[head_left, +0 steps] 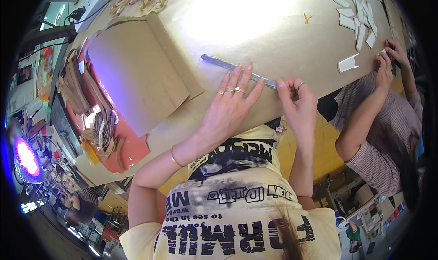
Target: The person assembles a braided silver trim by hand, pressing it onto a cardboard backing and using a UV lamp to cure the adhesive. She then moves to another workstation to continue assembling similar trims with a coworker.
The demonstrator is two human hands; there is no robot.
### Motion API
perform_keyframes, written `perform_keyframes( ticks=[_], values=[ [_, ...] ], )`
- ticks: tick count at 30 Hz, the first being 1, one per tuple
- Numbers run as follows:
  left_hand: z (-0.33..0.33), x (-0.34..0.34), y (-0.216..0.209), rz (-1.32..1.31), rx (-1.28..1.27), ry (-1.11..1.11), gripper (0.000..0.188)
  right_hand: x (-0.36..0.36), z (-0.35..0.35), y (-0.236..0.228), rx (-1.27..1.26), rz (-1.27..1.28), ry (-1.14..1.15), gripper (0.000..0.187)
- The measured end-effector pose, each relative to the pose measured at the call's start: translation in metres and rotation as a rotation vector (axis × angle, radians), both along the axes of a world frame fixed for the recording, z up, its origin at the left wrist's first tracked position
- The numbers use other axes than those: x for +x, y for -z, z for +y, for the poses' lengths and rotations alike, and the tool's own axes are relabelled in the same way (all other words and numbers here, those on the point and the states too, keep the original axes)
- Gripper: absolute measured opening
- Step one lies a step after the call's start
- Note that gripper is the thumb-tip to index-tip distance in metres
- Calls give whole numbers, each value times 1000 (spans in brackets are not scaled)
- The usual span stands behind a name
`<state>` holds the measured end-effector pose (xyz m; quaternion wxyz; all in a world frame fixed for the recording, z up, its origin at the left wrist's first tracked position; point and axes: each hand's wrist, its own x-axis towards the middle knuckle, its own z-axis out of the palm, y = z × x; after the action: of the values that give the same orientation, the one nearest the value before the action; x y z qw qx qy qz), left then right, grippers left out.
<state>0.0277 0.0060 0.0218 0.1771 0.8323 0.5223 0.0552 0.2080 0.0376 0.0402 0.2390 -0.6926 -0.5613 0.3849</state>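
Observation:
A narrow grey-blue strip with a pale, ragged-looking edge lies slantwise on the brown-covered table. Across its middle rests my left hand, palm down, its fingers stretched out and pressing on it. At the strip's right end, my right hand pinches the tip between thumb and forefinger, the other fingers curled. Part of the strip is hidden beneath my left fingers.
A brown cardboard sheet lies on a red sheet at left, beside bundled brown strips. Tan scraps sit behind. White pieces lie far right, near a co-worker's hands. A small orange scrap lies beyond my hands.

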Motion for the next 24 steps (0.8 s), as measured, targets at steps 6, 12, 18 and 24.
perform_keyframes(
  ticks=[6, 12, 18, 24],
  values=[
    [0, -2, 0, -19, 8, -4, 61, -5, -16, 4, 275, -152, -129, 13],
    [1, -5, 1, -47, -5, 5, 58, -27, -37, 16, 261, 126, 23, 8],
    [2, -6, -2, -29, -23, 13, 60, -21, -28, 13, 160, 43, 49, 11],
    [3, -6, -3, -42, -32, 2, 64, -17, -18, 9, 44, 85, 147, 17]
  ],
)
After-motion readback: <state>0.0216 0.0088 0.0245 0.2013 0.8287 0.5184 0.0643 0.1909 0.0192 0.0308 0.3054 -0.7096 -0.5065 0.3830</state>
